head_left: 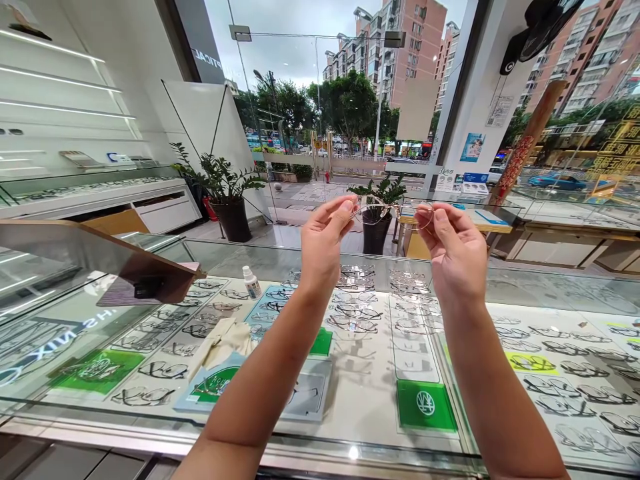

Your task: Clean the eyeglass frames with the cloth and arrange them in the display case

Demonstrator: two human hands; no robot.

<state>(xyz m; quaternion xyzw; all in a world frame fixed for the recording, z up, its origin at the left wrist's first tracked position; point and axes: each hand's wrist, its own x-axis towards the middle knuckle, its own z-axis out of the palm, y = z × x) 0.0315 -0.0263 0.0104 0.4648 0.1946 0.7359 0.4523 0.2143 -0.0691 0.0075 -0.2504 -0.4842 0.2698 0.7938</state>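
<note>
Thin-rimmed eyeglasses were held up above the far side of the glass-topped bench. The left hand pinched one end of them and the right hand pinched the other, so the two hands were apart, each closed on the frame. Rows of display frames lay across the bench. A white bottle stood left of the bench's middle, and a cream cloth lay nearer its front edge. Beyond the bench stood two potted plants.
</note>
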